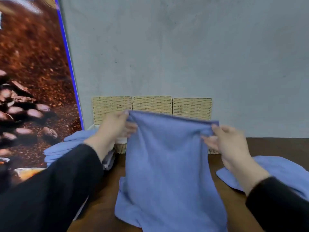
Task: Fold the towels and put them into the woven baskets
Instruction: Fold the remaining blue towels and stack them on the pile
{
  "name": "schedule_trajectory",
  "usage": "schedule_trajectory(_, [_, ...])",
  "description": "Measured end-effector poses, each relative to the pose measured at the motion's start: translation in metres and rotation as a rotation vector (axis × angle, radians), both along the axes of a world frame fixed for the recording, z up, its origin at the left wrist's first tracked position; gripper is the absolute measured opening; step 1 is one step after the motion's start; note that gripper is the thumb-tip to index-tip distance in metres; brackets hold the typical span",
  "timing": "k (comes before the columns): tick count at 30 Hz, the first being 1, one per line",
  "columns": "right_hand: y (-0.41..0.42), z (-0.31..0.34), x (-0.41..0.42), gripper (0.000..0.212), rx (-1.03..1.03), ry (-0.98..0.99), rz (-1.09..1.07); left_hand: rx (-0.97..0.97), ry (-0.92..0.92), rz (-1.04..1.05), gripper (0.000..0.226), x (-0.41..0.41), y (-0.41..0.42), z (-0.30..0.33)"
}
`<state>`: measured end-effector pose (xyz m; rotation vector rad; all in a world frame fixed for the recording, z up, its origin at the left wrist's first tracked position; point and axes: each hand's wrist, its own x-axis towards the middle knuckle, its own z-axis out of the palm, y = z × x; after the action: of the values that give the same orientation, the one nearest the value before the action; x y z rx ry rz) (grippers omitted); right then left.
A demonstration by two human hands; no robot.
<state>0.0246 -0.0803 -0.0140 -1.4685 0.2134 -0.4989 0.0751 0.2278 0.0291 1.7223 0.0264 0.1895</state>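
Black sleeves lowest in frame. Left hand [115, 126] and right hand [224, 141] each pinch a top corner of the blue terry towel [168, 164], held up and hanging, bottom edge bunched on the dark wooden table [275, 146]. Three tan woven baskets [152, 104] in a row behind, against the grey wall. Loose blue towel [284, 171] lies right; stacked blue towels [66, 148] left.
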Motion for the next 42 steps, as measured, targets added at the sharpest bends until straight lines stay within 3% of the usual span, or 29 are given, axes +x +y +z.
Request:
schedule_trajectory(2, [0.003,0.023,0.042,0.021,-0.092,-0.054,0.065,-0.065,-0.061,-0.024,0.031,0.034,-0.009,0.018])
schedule_trajectory(4, [0.004,0.023,0.070,0.061,-0.313,-0.042,0.142,0.051,-0.123,0.013,0.044,0.054,-0.018,0.017])
schedule_trajectory(6, [0.007,-0.001,0.074,0.083,-0.536,-0.001,0.159,0.205,-0.240,0.074,0.046,0.047,-0.026,-0.007])
schedule_trajectory(8, [0.013,-0.046,0.059,0.069,-0.631,0.001,0.222,0.363,-0.293,0.024,0.035,0.030,-0.029,-0.054])
schedule_trajectory(12, [0.019,-0.115,0.027,0.011,-0.889,0.117,0.302,0.689,-0.204,-0.165,0.034,0.004,-0.021,-0.154])
schedule_trajectory(16, [0.009,-0.114,0.020,0.018,-1.035,0.211,0.535,0.879,-0.092,-0.466,0.059,-0.002,-0.002,-0.174])
schedule_trajectory(18, [0.006,-0.113,0.018,0.020,-1.166,0.248,0.653,0.924,-0.094,-0.466,0.060,0.004,0.007,-0.177])
schedule_trajectory(22, [0.008,-0.115,0.017,0.010,-1.210,0.221,0.698,0.979,-0.231,-0.290,0.012,0.010,0.002,-0.181])
schedule_trajectory(24, [0.008,-0.115,0.019,0.016,-1.244,0.231,0.657,0.966,-0.271,-0.226,0.018,0.010,-0.004,-0.178])
schedule_trajectory(29, [0.006,-0.119,0.026,0.025,-1.205,0.213,0.381,0.624,-0.346,0.085,0.019,0.002,-0.002,-0.162])
schedule_trajectory(32, [0.000,-0.121,0.035,0.036,-1.167,0.120,0.159,0.594,-0.295,0.257,0.015,0.009,0.011,-0.165])
schedule_trajectory(34, [-0.002,-0.120,0.038,0.024,-1.168,0.155,0.153,0.623,-0.270,0.288,0.033,0.010,0.017,-0.166])
schedule_trajectory(36, [0.001,-0.124,0.039,0.020,-1.245,0.213,0.170,0.661,-0.367,0.264,0.043,0.007,0.016,-0.162])
schedule_trajectory(39, [0.014,-0.118,0.026,0.028,-1.205,-0.049,0.126,0.640,-0.451,-0.001,0.018,-0.002,0.008,-0.158])
schedule_trajectory(40, [0.020,-0.114,0.019,0.026,-1.158,-0.128,0.211,0.676,-0.416,-0.148,0.012,-0.005,0.005,-0.159])
schedule_trajectory(42, [0.036,-0.110,0.004,0.022,-1.095,-0.116,0.531,0.864,-0.311,-0.380,0.030,-0.005,0.000,-0.167])
